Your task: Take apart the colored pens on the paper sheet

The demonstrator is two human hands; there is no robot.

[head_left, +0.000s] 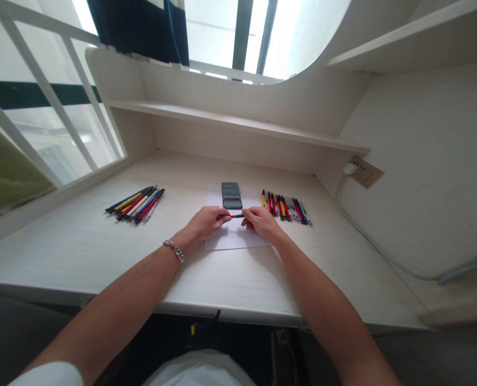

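Pen [237,216] in both hands [209,222], room before desk's front edge [254,318]

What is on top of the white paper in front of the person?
A dark phone lies on the far part of the paper. Above it, the left hand and right hand hold a red-and-black pen. Whatever the hands cover is hidden.

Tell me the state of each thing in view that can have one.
Left hand, closed on a pen.
Right hand, closed on its dark end.
Pen, held roughly level.
Phone, flat, screen up.
Paper, flat.
Left pens, bunched, overlapping.
Right pens, side by side.
Plug, in the socket.
Bracelet, worn.
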